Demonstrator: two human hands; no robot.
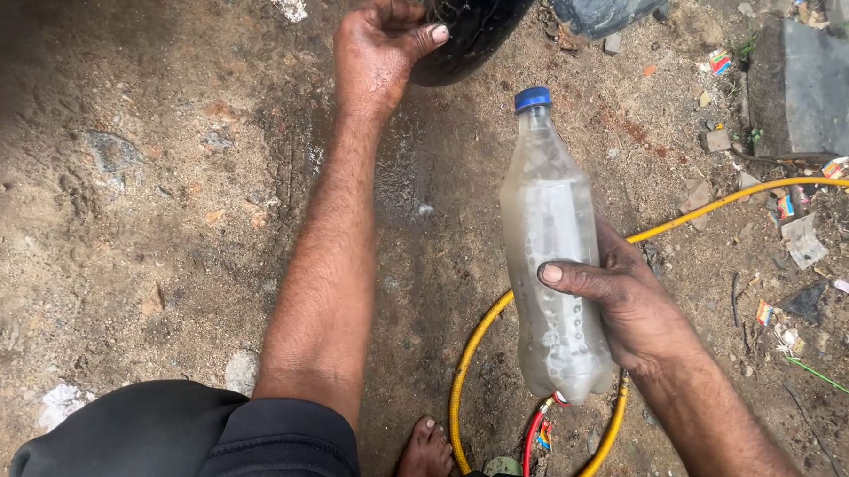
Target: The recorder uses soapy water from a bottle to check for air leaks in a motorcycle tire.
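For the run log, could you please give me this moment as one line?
left hand: on black tyre | right hand: holds capped plastic bottle upright | yellow hose: on dirt ground

Cloudy clear plastic bottle (552, 253) with blue cap, upright mid-frame; colourful crumpled wrappers (719, 62) along the right.

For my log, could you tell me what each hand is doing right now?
Left hand: closed, gripping the black tyre.
Right hand: closed around the cloudy plastic bottle.
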